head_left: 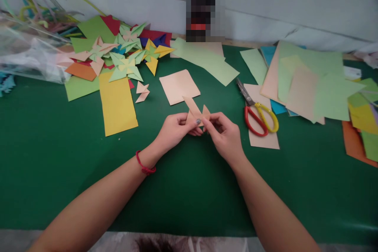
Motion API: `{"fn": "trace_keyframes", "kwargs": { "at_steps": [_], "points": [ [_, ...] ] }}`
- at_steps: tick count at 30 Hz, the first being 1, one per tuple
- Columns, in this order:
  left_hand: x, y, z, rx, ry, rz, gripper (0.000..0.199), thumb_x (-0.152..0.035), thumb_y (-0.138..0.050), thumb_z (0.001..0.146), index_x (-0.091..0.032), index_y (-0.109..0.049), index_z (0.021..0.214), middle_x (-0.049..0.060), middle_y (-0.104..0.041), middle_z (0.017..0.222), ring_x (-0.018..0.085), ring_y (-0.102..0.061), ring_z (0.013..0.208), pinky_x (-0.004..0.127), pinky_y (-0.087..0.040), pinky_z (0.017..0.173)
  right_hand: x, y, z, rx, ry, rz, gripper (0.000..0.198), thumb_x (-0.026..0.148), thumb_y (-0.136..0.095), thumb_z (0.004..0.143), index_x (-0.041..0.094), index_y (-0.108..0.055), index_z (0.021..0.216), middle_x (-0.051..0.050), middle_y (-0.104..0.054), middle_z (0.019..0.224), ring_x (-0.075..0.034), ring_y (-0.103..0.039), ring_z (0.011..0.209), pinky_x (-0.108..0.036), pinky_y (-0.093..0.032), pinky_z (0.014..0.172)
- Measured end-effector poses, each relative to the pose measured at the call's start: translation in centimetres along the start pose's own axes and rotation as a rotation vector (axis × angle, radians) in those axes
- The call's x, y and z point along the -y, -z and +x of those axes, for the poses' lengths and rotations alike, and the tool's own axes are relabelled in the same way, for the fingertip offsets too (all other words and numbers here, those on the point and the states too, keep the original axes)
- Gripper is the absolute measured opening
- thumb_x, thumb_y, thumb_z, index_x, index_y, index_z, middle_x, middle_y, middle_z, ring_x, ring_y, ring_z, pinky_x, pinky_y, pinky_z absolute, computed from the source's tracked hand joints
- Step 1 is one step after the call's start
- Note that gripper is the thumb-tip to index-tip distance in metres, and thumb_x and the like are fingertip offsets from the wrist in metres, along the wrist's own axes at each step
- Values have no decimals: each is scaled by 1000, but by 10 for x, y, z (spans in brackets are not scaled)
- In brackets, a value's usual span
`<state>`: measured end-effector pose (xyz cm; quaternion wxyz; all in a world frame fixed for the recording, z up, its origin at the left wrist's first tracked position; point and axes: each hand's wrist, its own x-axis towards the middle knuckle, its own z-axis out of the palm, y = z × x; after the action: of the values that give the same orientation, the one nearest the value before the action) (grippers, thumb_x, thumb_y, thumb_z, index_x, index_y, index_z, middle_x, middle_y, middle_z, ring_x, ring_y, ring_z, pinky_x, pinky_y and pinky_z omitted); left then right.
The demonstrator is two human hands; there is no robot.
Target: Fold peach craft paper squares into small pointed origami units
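Note:
Between my hands is a small peach paper piece [193, 112], partly folded, with a long strip pointing up-left and a pointed flap at its right. My left hand [180, 126] pinches its left side, thumb on top. The right side is gripped by my right hand [223, 130], thumb and fingertips pressed together on the paper; some of the fingers are hidden. Just beyond the hands lies a square peach sheet [179, 86]. Off to the left sits a small folded peach paper piece [143, 91] with pointed ends.
Scissors [256, 116] with red and yellow handles rest on a peach sheet [264, 140] at right. Behind them spread green sheets [313, 82]. At left are a yellow sheet [118, 106], folded paper stars [126, 65] and a clear plastic bag [29, 55]. The table [183, 193] is green.

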<state>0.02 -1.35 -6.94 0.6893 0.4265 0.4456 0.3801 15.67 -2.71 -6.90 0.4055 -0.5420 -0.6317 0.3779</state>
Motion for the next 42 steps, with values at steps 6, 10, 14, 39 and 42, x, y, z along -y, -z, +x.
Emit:
{"fn": "trace_keyframes", "kwargs": {
  "at_steps": [6, 10, 14, 39, 42],
  "points": [
    [2, 1, 1, 29, -26, 3, 22, -32, -60, 81, -11, -67, 87, 6, -68, 71, 15, -66, 66, 26, -55, 68, -1, -1, 2, 1, -28, 42, 11, 30, -56, 83, 20, -55, 78, 1, -60, 70, -11, -56, 61, -25, -45, 60],
    [3, 3, 1, 50, -41, -30, 24, -33, -57, 83, -10, -66, 87, 7, -69, 73, 15, -66, 68, 26, -55, 69, -2, -1, 2, -3, -40, 53, 13, 31, -56, 83, 20, -55, 77, 2, -58, 65, -11, -55, 58, -24, -44, 58],
    [2, 4, 0, 65, -41, -45, 25, -31, -56, 84, -9, -66, 87, 7, -69, 74, 15, -66, 69, 27, -55, 70, -2, 0, 1, 5, -56, 60, 14, 32, -56, 83, 20, -55, 77, 2, -58, 64, -11, -55, 58, -24, -43, 58],
    [1, 1, 0, 69, -66, 1, 28, -36, -55, 84, -10, -65, 88, 7, -68, 75, 15, -65, 69, 27, -54, 69, 2, -1, -1, -24, -46, 73, 11, 29, -57, 83, 20, -56, 76, 2, -59, 65, -11, -57, 58, -23, -45, 58],
    [1, 0, -1, 64, -68, 50, 26, -35, -59, 81, -11, -64, 90, 5, -66, 74, 13, -64, 68, 24, -53, 66, 1, -1, -1, -20, -46, 82, 11, 29, -57, 83, 20, -56, 77, 2, -60, 65, -11, -57, 58, -23, -46, 58]
  ]
}}
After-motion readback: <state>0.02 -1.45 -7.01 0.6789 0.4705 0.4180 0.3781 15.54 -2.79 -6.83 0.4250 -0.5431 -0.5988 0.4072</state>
